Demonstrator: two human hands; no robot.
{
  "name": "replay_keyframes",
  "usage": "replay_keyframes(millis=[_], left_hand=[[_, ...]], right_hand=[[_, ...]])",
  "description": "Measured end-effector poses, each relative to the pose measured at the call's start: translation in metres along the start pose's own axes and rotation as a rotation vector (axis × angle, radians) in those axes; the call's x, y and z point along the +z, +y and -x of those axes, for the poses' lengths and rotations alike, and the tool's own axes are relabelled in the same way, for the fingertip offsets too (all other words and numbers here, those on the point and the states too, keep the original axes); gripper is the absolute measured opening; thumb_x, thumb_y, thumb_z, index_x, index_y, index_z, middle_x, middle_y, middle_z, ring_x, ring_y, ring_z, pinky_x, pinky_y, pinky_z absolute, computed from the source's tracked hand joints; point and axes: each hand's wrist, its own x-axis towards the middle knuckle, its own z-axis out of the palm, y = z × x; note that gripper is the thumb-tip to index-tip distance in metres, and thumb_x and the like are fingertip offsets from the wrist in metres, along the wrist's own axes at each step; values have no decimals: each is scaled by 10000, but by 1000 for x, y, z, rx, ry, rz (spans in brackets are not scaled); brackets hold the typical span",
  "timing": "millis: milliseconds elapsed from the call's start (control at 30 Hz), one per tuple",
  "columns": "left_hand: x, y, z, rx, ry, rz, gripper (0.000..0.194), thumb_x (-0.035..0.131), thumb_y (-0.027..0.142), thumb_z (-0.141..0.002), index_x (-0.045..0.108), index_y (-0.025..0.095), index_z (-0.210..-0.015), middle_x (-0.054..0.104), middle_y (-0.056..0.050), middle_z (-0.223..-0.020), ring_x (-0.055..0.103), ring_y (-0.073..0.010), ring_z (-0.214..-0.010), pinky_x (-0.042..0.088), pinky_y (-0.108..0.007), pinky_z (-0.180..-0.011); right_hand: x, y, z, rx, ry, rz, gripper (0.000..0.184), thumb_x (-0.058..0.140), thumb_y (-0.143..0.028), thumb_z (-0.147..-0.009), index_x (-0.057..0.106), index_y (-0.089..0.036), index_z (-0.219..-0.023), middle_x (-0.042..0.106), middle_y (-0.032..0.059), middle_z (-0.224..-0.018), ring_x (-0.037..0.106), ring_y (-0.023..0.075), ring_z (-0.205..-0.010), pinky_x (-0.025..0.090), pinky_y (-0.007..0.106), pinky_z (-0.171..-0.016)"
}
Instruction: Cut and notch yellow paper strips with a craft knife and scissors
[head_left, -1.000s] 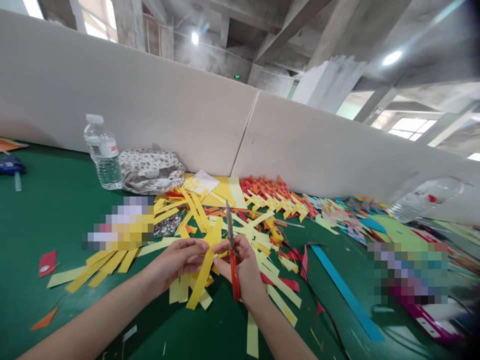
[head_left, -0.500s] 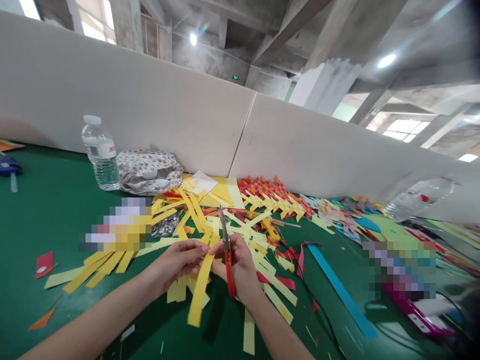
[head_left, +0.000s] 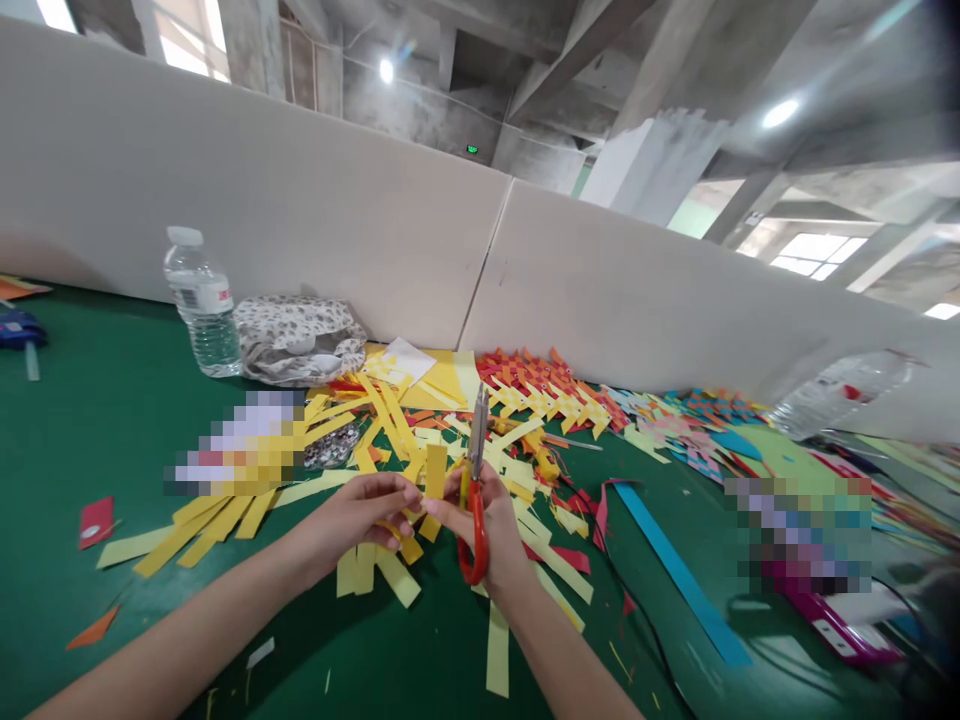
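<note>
My left hand (head_left: 367, 515) is closed, its thumb and fingertips pinching at a yellow paper strip (head_left: 436, 470). The strip stands up between my two hands, and more yellow paper shows just below it. My right hand (head_left: 487, 535) is wrapped around red-handled scissors (head_left: 477, 440), blades pointing up and away. Its thumb also presses the base of the yellow strip. How the strip is folded there is partly hidden by my fingers. Under and around both hands lie loose pale yellow strips (head_left: 397, 577) in a scattered pile.
A water bottle (head_left: 202, 305) and a patterned cloth pouch (head_left: 300, 340) stand by the white partition (head_left: 337, 220). Red and orange woven paper pieces (head_left: 532, 375) lie behind the pile. To the right are a blue strip (head_left: 682, 575), a black cable (head_left: 637, 620) and a magenta device (head_left: 817, 625).
The yellow strip that hung down towards me now stands upright between my fingers. In my right hand the scissors have shifted to the right and turned slightly.
</note>
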Motion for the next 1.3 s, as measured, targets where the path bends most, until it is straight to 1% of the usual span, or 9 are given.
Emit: replay_keyframes(millis=[167,267,400,533,633,800,900,1033,1300], left_hand=[[0,-2,-1,1,13,74,261,608,423,-759,584,168,-709,580,12,-659,559,-103,-564,461,-217,-524],[0,0,1,21,25,34,228,690,354,-693,624,177,-821,639,-29,-801,616,-160,-750,498,-263,-662],[4,3,5,61,88,9,455,788,271,-572,627,188,-990,640,-82,-1066,591,-219,-985,455,-301,-843],[9,5,6,159,94,-88,254,726,372,-642,654,160,-762,664,-45,-812,606,-178,-780,463,-269,-721],[8,5,4,197,131,-95,271,706,406,-657,592,162,-624,578,14,-622,562,-130,-620,453,-245,-622],[4,4,3,167,76,-75,253,712,375,-668,634,166,-788,655,-16,-772,606,-152,-743,465,-251,-667],[4,5,3,168,44,-46,203,725,336,-655,626,173,-727,661,3,-711,607,-140,-687,461,-248,-646],[5,5,2,182,133,-36,227,758,300,-608,570,172,-615,634,22,-616,588,-129,-601,454,-238,-586],[1,4,0,147,402,-38,283,808,328,-532,620,159,-660,639,9,-614,624,-149,-625,495,-253,-611]], right_hand=[[0,0,0,-2,41,-32,385,823,-167,-484,545,-219,-745,524,-65,-690,523,91,-644,450,225,-645],[1,0,0,4,46,-45,395,834,-201,-472,540,-216,-735,525,-62,-680,528,98,-632,461,236,-633],[2,-1,0,34,-29,-12,452,842,-203,-447,497,-219,-739,550,-65,-653,545,109,-607,476,250,-614],[4,-3,1,75,-112,63,474,834,-221,-467,451,-229,-746,539,-81,-604,538,111,-555,472,260,-589],[4,-2,2,89,-158,77,487,838,-217,-458,441,-225,-738,539,-83,-617,534,103,-556,458,241,-570],[2,3,3,103,-233,87,447,819,-184,-511,447,-217,-756,543,-89,-625,510,79,-543,414,210,-550],[1,4,4,113,-263,111,429,805,-174,-537,451,-217,-774,546,-86,-640,506,78,-546,406,208,-549],[1,8,6,88,-227,170,431,805,-186,-531,447,-224,-768,561,-71,-689,530,100,-584,429,232,-581],[4,3,2,-33,-45,121,430,799,-203,-535,448,-240,-780,588,-44,-738,580,144,-689,483,304,-708]])
